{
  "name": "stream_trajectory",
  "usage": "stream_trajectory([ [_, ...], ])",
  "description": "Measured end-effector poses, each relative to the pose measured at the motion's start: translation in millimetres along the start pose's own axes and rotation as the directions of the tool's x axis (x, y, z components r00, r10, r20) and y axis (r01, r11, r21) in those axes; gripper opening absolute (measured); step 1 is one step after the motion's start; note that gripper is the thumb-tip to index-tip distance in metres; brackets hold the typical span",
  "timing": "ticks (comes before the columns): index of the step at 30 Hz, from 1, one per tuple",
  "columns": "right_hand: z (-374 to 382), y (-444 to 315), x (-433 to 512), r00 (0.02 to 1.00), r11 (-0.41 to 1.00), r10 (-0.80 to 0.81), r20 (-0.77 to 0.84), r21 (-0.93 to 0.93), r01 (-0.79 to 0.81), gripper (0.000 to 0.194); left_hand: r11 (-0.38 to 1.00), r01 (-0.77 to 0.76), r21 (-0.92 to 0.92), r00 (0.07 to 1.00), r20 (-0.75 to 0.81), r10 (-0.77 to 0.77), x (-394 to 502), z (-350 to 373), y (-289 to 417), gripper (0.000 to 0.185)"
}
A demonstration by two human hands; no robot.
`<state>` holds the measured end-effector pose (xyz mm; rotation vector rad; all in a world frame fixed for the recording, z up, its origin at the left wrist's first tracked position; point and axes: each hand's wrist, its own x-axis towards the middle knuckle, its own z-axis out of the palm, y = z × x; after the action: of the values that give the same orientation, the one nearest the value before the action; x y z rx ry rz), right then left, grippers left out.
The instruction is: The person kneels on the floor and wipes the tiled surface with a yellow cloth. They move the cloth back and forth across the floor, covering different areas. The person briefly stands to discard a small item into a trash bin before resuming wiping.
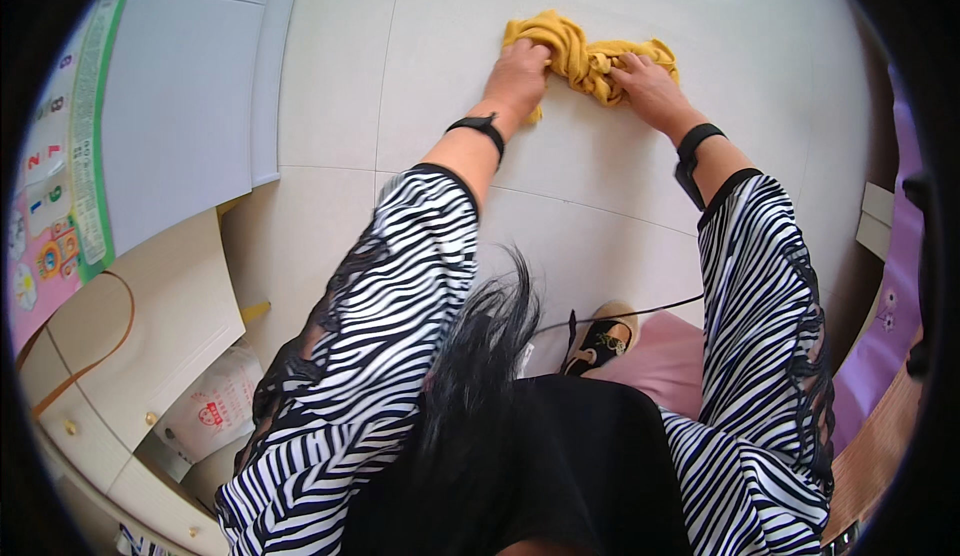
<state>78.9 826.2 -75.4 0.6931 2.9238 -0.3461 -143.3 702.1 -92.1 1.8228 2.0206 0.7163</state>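
Observation:
A crumpled yellow cloth point(574, 50) lies twisted and bunched on the pale tiled floor point(450, 136) in front of me. My left hand point(519, 76) grips its left end, fingers sunk into the folds. Over the right part, my right hand point(649, 91) clutches a bunched portion with bent fingers. Both hands are low against the floor, arms stretched forward. Some fingertips are hidden in the fabric. A small flap of the cloth hangs out below my left wrist.
On the left stand a light cabinet point(172, 316) with small knobs and a printed number sheet point(56, 166). A plastic bag point(217, 406) sits beneath. Purple fabric point(877, 346) and a wooden edge point(877, 466) line the right. A thin black cord point(667, 305) runs near my shoe point(604, 338).

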Motion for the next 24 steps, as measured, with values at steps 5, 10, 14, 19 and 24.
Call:
stream_trajectory([
  [5,36,-191,-2,0.931,0.89,-0.077,-0.356,0.396,0.225,0.016,0.998,-0.013,-0.058,0.986,-0.167,0.003,-146,-77,-73,0.019],
  [10,70,-317,-74,0.935,0.81,-0.253,-0.248,0.474,0.345,0.029,0.972,-0.183,-0.147,0.849,0.475,0.232,-256,-107,-76,0.024],
  [14,82,-332,-88,0.967,0.926,-0.229,-0.111,0.28,0.251,0.024,0.984,-0.172,-0.048,0.791,0.588,0.167,-256,-102,-39,0.028],
  [19,66,-224,-68,0.88,0.989,0.073,-0.469,0.145,-0.004,0.021,0.995,-0.096,-0.012,0.93,0.354,0.094,-185,-66,2,0.037],
  [24,20,-88,-35,0.786,0.949,0.288,-0.546,0.056,-0.309,0.029,0.97,-0.228,0.083,0.933,0.304,0.193,-97,-51,9,0.039],
])
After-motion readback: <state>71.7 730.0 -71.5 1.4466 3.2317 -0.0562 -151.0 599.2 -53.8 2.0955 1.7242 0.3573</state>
